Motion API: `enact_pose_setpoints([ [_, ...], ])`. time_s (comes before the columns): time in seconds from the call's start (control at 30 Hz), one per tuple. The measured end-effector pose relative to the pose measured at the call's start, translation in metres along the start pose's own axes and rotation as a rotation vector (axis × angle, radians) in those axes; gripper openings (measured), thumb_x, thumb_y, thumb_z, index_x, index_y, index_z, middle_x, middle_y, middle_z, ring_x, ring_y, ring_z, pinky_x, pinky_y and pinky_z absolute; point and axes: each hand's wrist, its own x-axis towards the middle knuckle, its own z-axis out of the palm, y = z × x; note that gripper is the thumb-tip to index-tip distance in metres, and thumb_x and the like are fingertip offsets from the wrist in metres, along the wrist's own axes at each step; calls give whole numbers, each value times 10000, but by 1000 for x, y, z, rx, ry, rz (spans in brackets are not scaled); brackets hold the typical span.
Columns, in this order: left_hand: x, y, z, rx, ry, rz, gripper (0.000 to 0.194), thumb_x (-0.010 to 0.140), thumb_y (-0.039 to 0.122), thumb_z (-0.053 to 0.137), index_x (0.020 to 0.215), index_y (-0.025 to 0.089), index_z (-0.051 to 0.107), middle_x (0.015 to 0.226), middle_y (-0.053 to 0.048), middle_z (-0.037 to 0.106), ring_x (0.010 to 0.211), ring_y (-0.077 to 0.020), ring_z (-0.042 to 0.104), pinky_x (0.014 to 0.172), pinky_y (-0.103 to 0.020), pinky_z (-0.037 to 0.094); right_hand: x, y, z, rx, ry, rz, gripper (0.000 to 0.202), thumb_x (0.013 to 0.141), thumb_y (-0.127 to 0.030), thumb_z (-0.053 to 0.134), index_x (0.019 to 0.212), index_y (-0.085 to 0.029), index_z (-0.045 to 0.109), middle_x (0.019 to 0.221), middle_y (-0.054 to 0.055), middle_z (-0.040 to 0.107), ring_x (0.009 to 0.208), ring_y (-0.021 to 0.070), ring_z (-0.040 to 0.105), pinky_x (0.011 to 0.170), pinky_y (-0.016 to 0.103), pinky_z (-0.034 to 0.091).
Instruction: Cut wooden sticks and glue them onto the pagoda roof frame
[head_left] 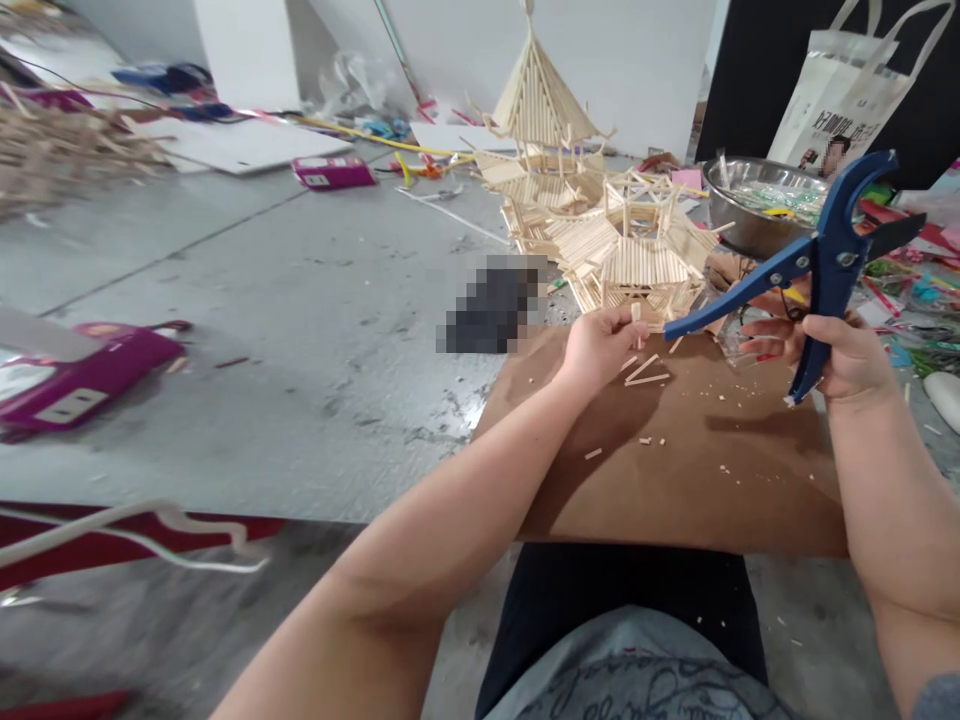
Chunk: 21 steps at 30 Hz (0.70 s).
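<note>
From my end, I see the two hands apart over a brown board [750, 490] at the table's [337, 330] front edge. I have the left hand [602, 348] closed in a pinch on a short pale wooden piece [637, 316], held upright above the board's far edge, just in front of a stick-built model [641, 262]. The right hand [851, 358] grips one handle of a blue cutter [834, 240], thumb across it; the cutter's handles are spread, the other one's end just beside the left fingers, and its jaws stand apart at the top. I count a few cut sticks [646, 379] and crumbs on the board below. Behind the model I see a taller one with a pointed roof [541, 95], and to its right a metal bowl [739, 222].
</note>
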Motion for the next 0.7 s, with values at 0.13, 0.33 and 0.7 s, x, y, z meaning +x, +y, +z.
enact_pose_setpoints([
  [0.13,-5,6,6,-405,17,-151,125,727,184,532,619,126,555,578,2,587,491,-68,539,478,-175,433,2,10,17,-106,80,-21,235,684,-180,636,893,-287,625,968,-19,683,869,214,649,737,427,536],
  [0.33,-14,13,11,-560,10,-251,63,720,87,530,667,108,556,541,3,599,470,-86,569,481,-194,479,1,31,45,-109,77,-33,228,686,-197,640,884,-312,640,968,-44,679,933,204,629,805,423,527],
  [0.7,-5,11,7,-668,100,-357,132,784,114,509,653,123,494,500,28,536,411,-62,542,424,-161,470,1,24,42,-121,49,40,270,681,-233,641,938,-310,613,1027,-27,660,980,227,609,802,465,521],
])
